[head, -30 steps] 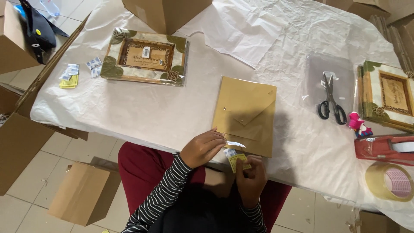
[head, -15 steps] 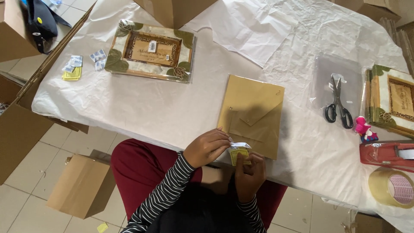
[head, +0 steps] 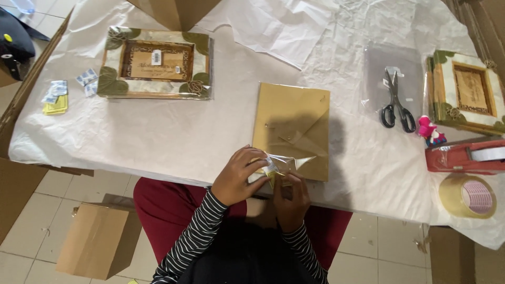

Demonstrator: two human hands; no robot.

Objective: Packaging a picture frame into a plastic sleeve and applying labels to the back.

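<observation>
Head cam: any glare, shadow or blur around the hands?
Head view: even light, sharp focus; glare on the clear wrap pinched by left hand and right hand; soft shadow beside the tan envelope; table edges bow slightly.

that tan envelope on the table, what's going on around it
A person in a black-and-white striped top sits at the paper-covered table. Both hands work a small clear plastic packet with something yellow inside, at the near edge of the flat tan paper envelope. The left hand pinches it from the left, the right hand from below. Black-handled scissors, a red tape dispenser, a roll of tan tape and two decorated picture frames lie untouched.
</observation>
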